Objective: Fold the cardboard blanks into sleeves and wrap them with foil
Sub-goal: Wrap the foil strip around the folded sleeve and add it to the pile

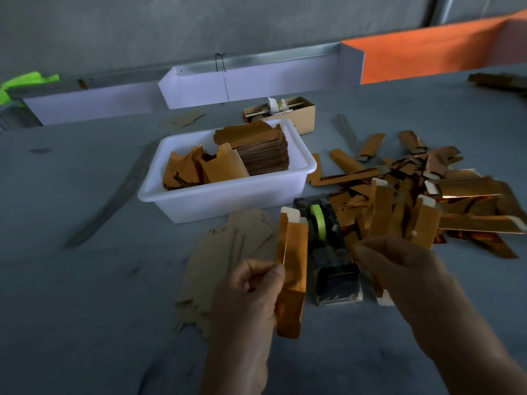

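- Presently, left hand (251,283) curled around one foil-wrapped sleeve (292,276), thumb and fingers pinching its left edge; sleeve held upright above the tabletop, white cardboard end showing at the top, probably for checking the wrap.
- Right hand (399,266) blurred; fingers bent and apparently pinching several gold sleeves (399,216) fanned upward, though exact grip cannot be told for certain.
- Tape dispenser (328,246) with green roll standing between the two hands, within easy reach, presumably for sealing each foil seam.
- Flat brown cardboard blanks (228,258) lying in a loose stack just left of the dispenser, partly under the left hand; judged to be feedstock not yet folded.
- White plastic tub (228,195) set behind the blanks toward mid-table, holding a tall stack of foil pieces (256,151) at its right side and loose gold pieces at its left.
- Large heap of finished gold sleeves (442,189) spread toward the right edge of the tabletop, likely the output pile.
- Small open cardboard box (302,115) behind the tub, near the far edge; contents too small to identify.
- White trays (256,78) lined along the far edge.
- Judgement: work well advanced, blanks remaining; next step likely dropping held sleeves onto the heap.
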A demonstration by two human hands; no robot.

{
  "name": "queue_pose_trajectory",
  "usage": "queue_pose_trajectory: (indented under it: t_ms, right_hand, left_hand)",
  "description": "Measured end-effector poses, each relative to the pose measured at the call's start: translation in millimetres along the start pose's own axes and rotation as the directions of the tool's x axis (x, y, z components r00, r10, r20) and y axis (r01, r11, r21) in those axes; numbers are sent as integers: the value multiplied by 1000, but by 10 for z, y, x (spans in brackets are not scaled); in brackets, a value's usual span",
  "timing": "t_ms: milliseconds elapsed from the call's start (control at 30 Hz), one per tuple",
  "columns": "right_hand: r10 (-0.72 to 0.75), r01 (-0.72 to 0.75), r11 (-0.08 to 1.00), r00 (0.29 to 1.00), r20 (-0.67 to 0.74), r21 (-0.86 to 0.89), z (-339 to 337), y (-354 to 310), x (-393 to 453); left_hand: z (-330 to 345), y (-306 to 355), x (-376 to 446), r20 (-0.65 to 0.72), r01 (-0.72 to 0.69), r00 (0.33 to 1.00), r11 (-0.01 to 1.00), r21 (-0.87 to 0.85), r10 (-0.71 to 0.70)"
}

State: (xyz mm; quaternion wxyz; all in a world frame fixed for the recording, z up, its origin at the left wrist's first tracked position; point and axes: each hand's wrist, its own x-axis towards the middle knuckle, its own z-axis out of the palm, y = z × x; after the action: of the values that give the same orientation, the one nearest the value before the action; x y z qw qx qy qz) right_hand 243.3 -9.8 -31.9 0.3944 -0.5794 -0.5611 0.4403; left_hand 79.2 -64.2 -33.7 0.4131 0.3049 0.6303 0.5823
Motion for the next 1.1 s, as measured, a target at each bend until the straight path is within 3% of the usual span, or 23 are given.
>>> queue_pose_trajectory:
  t_ms: [167, 367, 433, 500, 600, 667, 733, 833, 967, 1100]
  right_hand:
    - [-14, 25, 995, 994, 108, -101, 108, 29, 14]
    - [-49, 64, 987, 994, 102, -150, 165, 24, 27]
    - [-66, 69, 995, 997, 46, -69, 199, 19, 23]
    - [-32, 31, 991, 999, 6, 134, 222, -11, 7]
    - [26, -38, 952, 999, 44, 304, 188, -42, -44]
    - [7, -11, 977, 1000, 21, 212, 160, -9, -85]
    - [-53, 53, 999, 998, -28, 14, 165, 18, -130]
    - [-137, 121, 961, 989, -47, -249, 208, 54, -198]
    - [-184, 149, 937, 979, -85, -315, 254, 87, -214]
    - [-271, 205, 904, 954, -130, -375, 273, 151, -229]
  left_hand:
    - [79, -42, -33, 32, 24, 999, 1000, 12, -24]
    - [150, -111, -43, 63, 67, 996, 998, 0, -66]
    - [165, -121, -42, 53, 74, 996, 997, 1, -74]
    - [178, -118, -44, 47, 79, 996, 997, -7, -79]
    - [167, -92, -41, 43, 72, 997, 997, -24, -71]
    - [150, -56, -41, 55, 76, 996, 996, -50, -73]
    - [142, -16, -52, 70, 80, 995, 994, -78, -75]
    - [176, 34, -77, 118, 65, 991, 996, -66, -57]
    - [271, 60, -78, 205, 19, 979, 1000, 19, -23]
    - [260, 76, -13, 315, 34, 946, 990, 135, -75]
